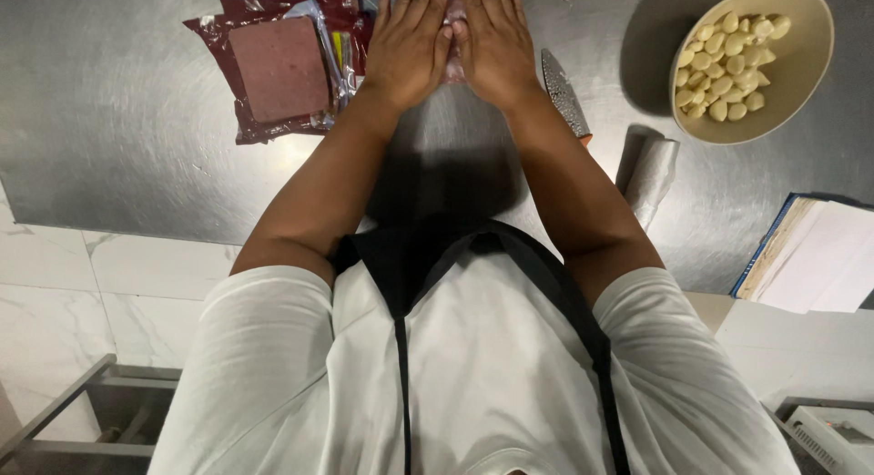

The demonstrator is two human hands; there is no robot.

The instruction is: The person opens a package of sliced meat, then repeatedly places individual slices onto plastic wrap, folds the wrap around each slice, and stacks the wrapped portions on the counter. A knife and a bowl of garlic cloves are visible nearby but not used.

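Steel counter (118, 120) | left hand (410, 42), right hand (496, 42) flat on pink package (452, 20)

The worktop (118, 120) was brushed steel, filling the upper part of the frame. At the upper left lay a dark red vacuum pack (282, 65) with a flat pinkish slab inside. At the upper right stood a cream bowl (801, 83) of peeled garlic cloves (728, 65). Between the bowl and the middle lay a knife blade (564, 92) with a hammered face, and just below it a silvery roll (651, 174). At the right edge rested an open book (819, 256).
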